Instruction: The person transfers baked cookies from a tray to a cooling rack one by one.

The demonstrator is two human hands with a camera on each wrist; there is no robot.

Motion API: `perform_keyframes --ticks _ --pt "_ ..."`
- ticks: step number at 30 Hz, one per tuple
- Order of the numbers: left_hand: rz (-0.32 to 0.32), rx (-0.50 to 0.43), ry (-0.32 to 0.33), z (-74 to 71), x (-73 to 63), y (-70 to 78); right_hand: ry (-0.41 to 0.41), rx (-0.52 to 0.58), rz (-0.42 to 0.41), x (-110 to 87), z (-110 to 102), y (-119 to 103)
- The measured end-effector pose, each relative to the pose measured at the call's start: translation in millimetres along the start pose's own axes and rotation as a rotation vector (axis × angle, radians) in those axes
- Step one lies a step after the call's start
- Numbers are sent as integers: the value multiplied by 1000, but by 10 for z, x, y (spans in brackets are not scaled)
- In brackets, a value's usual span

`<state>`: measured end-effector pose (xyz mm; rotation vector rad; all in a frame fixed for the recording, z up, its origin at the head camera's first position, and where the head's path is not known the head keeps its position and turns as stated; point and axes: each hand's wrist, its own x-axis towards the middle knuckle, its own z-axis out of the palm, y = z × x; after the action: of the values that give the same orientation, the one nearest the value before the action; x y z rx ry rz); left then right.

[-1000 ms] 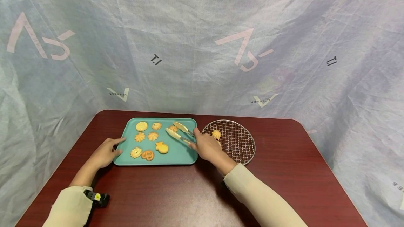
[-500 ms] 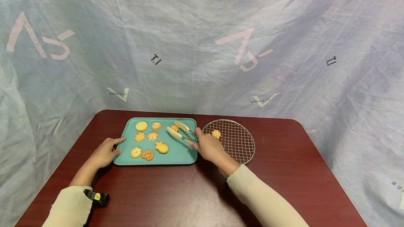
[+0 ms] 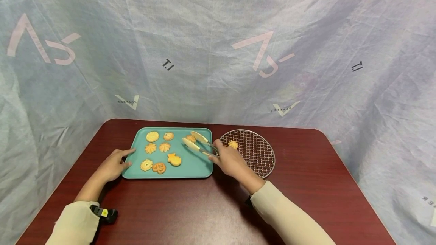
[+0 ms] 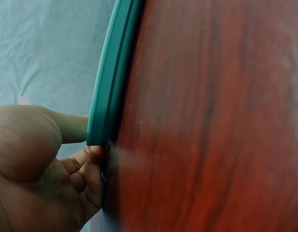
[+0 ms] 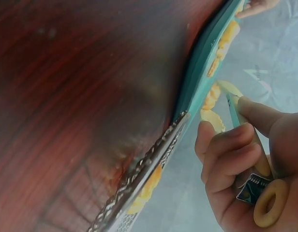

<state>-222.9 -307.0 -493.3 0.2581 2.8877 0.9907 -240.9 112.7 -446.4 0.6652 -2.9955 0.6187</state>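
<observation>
My right hand (image 3: 232,160) grips a pair of tongs (image 3: 208,151) with pale tips. Between those tips, at the right part of the teal tray (image 3: 195,167), is a golden cookie (image 3: 190,138). In the right wrist view the fingers wrap the tongs' handle, and the cookie (image 5: 211,96) shows between the tips. At the tray's left edge, my left hand (image 3: 112,165) pinches the rim: in the left wrist view the thumb lies over it and curled fingers sit below. Several more cookies lie on the tray, among them a pretzel-shaped cookie (image 3: 159,168) and a pineapple-shaped cookie (image 3: 175,159).
Right of the tray, a round wire cooling rack (image 3: 257,154) stands on the dark red table (image 3: 306,177). One star-shaped cookie (image 3: 233,144) rests on it, partly behind the right hand. A printed grey cloth (image 3: 211,86) hangs behind the table.
The right hand and tongs have moved slightly to the right, and the cookie between the tips has shifted right with them. The left hand and the tray have stayed put.
</observation>
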Motion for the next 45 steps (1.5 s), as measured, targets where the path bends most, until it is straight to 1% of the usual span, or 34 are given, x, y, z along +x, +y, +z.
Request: perform_keyframes --ticks 7,16,32,37,45 --pt "1 2 4 -3 0 7 14 6 14 -61 -42 48" --pt "5 1 7 -4 -7 10 48 -3 7 -153 -95 112" --pt "4 0 9 0 -6 4 48 40 56 -293 -215 295" --pt "-3 -4 9 -1 -9 9 68 25 62 -334 -255 365" --pt "-4 -10 3 -3 -14 20 73 13 93 -396 -281 493"
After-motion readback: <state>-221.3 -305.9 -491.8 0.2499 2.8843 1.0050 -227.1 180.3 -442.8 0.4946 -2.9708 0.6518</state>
